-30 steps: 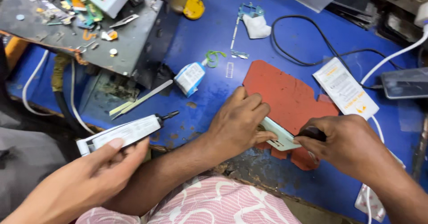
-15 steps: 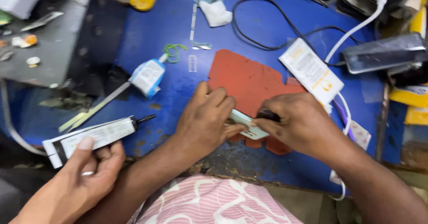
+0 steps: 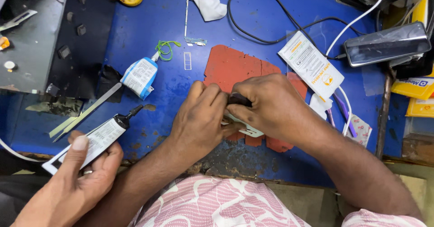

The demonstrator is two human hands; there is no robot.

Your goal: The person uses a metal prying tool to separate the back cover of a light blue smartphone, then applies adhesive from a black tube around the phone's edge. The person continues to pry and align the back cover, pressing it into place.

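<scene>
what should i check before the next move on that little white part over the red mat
1. Both hands on the part: ok. Left hand and right hand pinch the small white part.
2. Part over the red mat: ok.
3. Dark tool in the right hand: tip position cannot tell, hidden by the fingers.
4. Other person's hand at lower left holds the glue tube, apart from the work: ok.
5. Black cable lies beyond the mat, off the hands: ok.

Bright, even light; sharp focus.
</scene>
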